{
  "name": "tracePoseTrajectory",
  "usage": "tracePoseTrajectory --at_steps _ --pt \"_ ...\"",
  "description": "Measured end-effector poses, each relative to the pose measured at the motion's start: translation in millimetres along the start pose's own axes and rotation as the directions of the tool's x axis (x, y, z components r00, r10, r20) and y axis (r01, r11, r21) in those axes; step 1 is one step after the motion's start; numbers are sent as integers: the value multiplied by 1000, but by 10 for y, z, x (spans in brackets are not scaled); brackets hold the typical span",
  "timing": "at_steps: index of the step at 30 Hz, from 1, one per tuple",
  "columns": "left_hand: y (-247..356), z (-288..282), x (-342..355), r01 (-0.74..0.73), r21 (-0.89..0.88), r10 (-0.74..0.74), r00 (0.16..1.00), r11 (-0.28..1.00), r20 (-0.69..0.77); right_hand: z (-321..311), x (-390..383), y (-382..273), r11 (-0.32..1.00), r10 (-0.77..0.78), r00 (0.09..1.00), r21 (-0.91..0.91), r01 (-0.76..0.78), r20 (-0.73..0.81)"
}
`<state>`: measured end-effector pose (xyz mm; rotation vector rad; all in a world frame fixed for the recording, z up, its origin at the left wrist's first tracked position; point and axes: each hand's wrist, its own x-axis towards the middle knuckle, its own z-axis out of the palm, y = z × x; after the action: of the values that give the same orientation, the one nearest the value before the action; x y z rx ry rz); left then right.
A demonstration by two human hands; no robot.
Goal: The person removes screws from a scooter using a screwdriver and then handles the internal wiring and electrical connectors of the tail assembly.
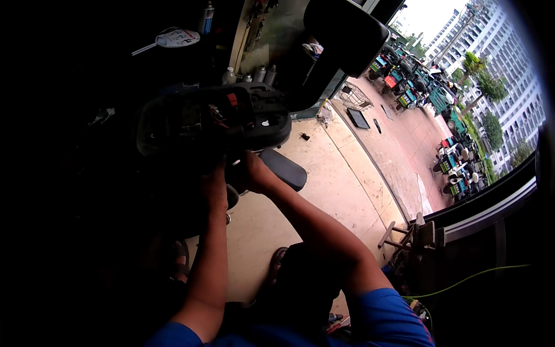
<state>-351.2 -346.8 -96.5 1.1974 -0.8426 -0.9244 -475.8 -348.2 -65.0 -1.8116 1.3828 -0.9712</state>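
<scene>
Black plastic case uncovered, red piece exposed | seemingly unfinished, not yet closed | left hand, right hand by near edge | finger spread, grip: cannot tell, too dark

The black, rounded plastic body looks smooth and faintly glossy; the black, oblong pad beside it, smooth and matt. The near blue sleeve is matt cloth, the brown stool at right dull wood, the far wire basket metal, the pale floor hard and scuffed.
</scene>
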Motion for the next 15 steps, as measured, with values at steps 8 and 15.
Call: tracePoseTrajectory --at_steps 8,15 --pt "19 15 -33 -66 -133 72 997 989 38 59 2 106 985 77 996 -153 -82 -37" --pt "-116 47 0 -93 -124 97 995 988 26 6 15 64 967 161 987 -201 -159 -6"
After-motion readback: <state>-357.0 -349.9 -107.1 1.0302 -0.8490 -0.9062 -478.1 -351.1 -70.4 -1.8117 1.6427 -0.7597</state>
